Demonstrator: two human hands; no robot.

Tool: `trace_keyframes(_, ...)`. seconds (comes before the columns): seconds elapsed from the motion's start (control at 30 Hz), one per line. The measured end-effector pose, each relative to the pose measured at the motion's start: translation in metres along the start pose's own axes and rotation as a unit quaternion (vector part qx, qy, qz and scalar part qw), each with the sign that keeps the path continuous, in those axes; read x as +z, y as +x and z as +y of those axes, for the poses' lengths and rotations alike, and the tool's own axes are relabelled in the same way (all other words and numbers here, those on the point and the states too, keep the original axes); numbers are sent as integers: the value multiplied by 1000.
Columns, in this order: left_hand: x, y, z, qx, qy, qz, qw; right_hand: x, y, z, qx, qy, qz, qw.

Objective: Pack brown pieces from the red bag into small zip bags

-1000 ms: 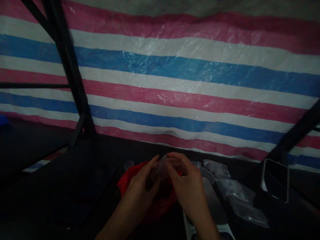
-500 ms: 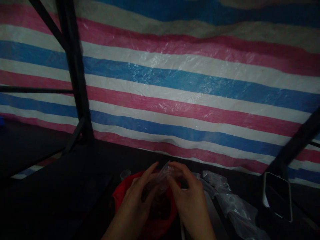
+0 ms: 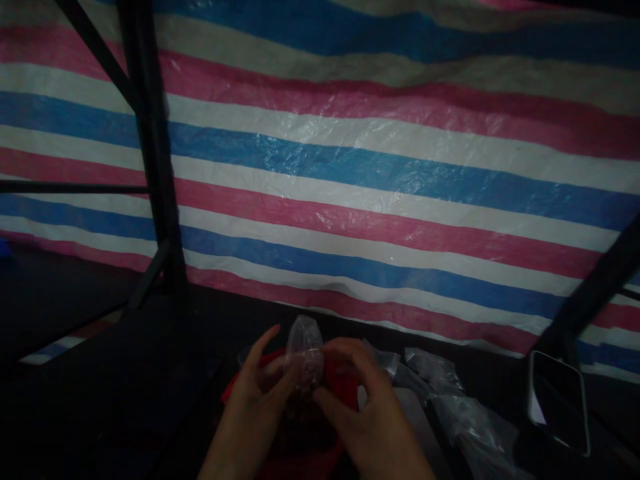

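A small clear plastic bag (image 3: 304, 337) stands upright between my hands, its top rounded and puffed out. My left hand (image 3: 257, 393) pinches it from the left with the thumb, its index finger raised. From the other side my right hand (image 3: 357, 390) grips the bag with thumb and fingers. Several small dark pieces seem to lie at its lower end, too dim to name. Directly below is a red bag or red-lined container (image 3: 297, 463) with dark contents that I cannot make out.
Crumpled clear plastic bags (image 3: 473, 417) lie right of my hands, beside a flat grey object (image 3: 417, 410). A phone (image 3: 557, 403) leans at the far right. Black metal posts (image 3: 155, 160) stand before a striped plastic sheet (image 3: 375, 173). A clear cup (image 3: 243, 355) is partly hidden.
Both hands have moved a little left with the plastic bag. The bag, bunched and slanted before, now stands upright and rounded. The view has tilted slightly up.
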State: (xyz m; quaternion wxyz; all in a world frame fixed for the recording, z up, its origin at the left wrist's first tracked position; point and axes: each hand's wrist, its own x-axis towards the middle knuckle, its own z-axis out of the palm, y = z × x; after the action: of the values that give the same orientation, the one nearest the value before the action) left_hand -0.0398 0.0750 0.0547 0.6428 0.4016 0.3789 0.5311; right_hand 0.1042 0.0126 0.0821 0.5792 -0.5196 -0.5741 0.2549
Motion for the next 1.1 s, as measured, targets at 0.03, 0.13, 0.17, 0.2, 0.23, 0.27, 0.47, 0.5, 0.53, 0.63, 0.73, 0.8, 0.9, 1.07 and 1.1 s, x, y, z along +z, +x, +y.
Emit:
trace_keyframes(0.03,0,0,1,-15,-12,8,1000,0,0,-1,-10,-15,-20,1000)
trace_keyframes(0.13,-3,-1,1,-21,16,23,999,3,2,1,-15,-62,-27,998)
trace_keyframes(0.17,-4,-3,0,-13,35,13,999,4,3,2,-11,-71,-22,997)
trace_keyframes(0.2,-5,-4,-1,-3,57,-5,998,5,4,4,-7,-77,-19,997)
trace_keyframes(0.23,-6,-6,-2,13,86,-24,996,5,5,5,-4,-80,-18,997)
trace_keyframes(0.27,-7,-7,-3,39,126,-32,991,5,5,7,-2,-79,-17,997)
trace_keyframes(0.47,-24,-15,7,297,461,-17,836,-5,-1,-3,57,-37,-38,997)
trace_keyframes(0.5,-26,-16,9,312,493,-62,810,-6,-2,-7,66,-18,-55,996)
trace_keyframes(0.53,-27,-18,10,312,515,-102,792,-7,-2,-11,76,1,-71,995)
trace_keyframes(0.63,-26,-19,8,279,524,-140,793,-6,-4,-21,92,40,-64,993)
trace_keyframes(0.73,-25,-18,3,252,505,-155,811,-6,-4,-26,104,48,-29,993)
trace_keyframes(0.8,-27,-18,1,255,489,-165,818,-16,-4,-26,91,23,7,996)
trace_keyframes(0.9,-36,-17,-1,293,480,-140,815,-57,-8,-24,27,-105,157,982)
trace_keyframes(1.07,-57,-10,-1,371,474,-8,798,-146,-20,2,-69,-410,425,804)
trace_keyframes(1.1,-61,-7,0,379,476,5,794,-156,-21,12,-53,-457,392,797)
